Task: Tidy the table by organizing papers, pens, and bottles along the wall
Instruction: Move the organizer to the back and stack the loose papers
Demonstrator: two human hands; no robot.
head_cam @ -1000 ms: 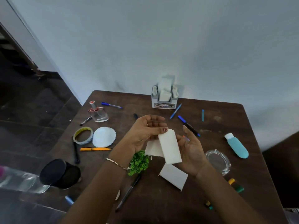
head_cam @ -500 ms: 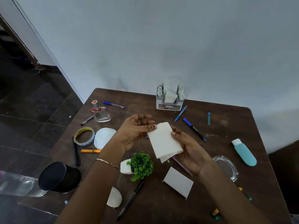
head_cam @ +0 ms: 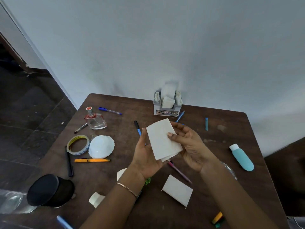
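Both hands have squared the paper stack [head_cam: 162, 141] above mid-counter [head_cam: 231, 134].
At 6 o'clock from the hands, one folded paper [head_cam: 177, 190] lies loose. Above it, the left hand [head_cam: 145, 156] has slid from the stack's top to cup its left edge. The right hand [head_cam: 189, 146] pinches it, thumb on the face, fingers behind. The sheets, skewed half a second ago, now nearly align; the corner peeking out below is probably the second sheet. At 12 o'clock the paper holder [head_cam: 167, 104] stands by the wall, so filing looks next.
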